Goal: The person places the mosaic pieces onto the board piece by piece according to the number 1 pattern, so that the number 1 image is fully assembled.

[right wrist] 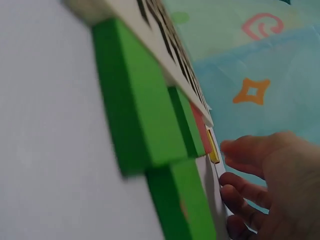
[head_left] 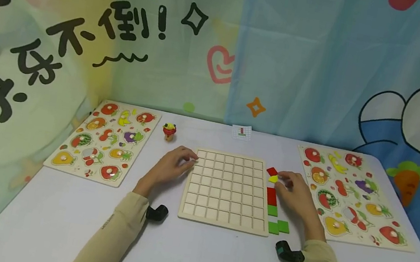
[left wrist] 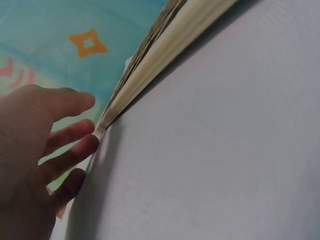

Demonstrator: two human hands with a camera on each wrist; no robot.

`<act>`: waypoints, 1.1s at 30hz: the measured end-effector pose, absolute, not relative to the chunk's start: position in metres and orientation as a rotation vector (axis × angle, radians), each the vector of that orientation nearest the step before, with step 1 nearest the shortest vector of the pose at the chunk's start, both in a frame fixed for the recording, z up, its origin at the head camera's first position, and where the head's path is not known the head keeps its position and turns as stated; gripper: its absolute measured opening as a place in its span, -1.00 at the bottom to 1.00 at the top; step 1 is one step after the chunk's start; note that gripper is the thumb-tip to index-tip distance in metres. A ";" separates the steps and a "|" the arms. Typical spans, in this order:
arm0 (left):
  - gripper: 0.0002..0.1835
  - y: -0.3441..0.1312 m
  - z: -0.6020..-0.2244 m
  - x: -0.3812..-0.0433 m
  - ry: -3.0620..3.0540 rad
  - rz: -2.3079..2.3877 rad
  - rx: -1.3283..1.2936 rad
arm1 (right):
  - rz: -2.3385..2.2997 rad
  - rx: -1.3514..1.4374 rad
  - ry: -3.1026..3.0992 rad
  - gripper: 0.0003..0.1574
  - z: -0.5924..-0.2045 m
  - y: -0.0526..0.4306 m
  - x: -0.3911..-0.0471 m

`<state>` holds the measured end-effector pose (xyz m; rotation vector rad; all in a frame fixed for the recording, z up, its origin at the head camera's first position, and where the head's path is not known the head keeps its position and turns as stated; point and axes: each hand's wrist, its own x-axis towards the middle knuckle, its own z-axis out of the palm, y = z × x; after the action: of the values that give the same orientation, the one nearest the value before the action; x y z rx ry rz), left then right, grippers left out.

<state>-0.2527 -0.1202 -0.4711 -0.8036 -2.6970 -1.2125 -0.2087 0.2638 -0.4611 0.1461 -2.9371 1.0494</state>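
A pale wooden grid board [head_left: 227,188] lies flat on the table in the head view, its recessed squares bare. By its upper left edge is my left hand [head_left: 173,165], fingers loosely bent with the tips right at the rim; the left wrist view shows nothing inside that hand [left wrist: 45,135]. On the board's other side, my right hand [head_left: 296,192] has its fingertips beside a small yellow piece [head_left: 273,178]. A red piece [head_left: 272,171] lies just above the yellow one. Below it come a red block [head_left: 271,196] and several green blocks [head_left: 274,228], seen large in the right wrist view.
Fruit puzzle boards stand at the left [head_left: 105,142] and right [head_left: 351,199] of the white table [head_left: 214,260]. A small toy figure [head_left: 169,131] and a patterned card [head_left: 241,132] sit toward the back. Behind hangs a printed curtain [head_left: 307,64].
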 end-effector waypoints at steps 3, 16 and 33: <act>-0.81 -0.122 -0.476 -0.255 -2.689 -1.244 -0.804 | 1.050 0.089 -2.939 -0.47 -0.464 0.262 -0.211; -0.82 -0.122 -0.489 -0.256 -2.713 -1.100 -0.795 | 0.976 0.014 -2.922 -0.48 -0.468 0.257 -0.214; -0.84 -0.121 -0.486 -0.252 -2.699 -1.136 -0.761 | 1.051 -0.100 -2.856 -0.62 -0.468 0.255 -0.215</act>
<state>-0.2525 -0.1207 -0.4856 -0.7611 -2.6991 -1.1360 -0.2149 0.2552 -0.4679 -0.1002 -2.8564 1.0514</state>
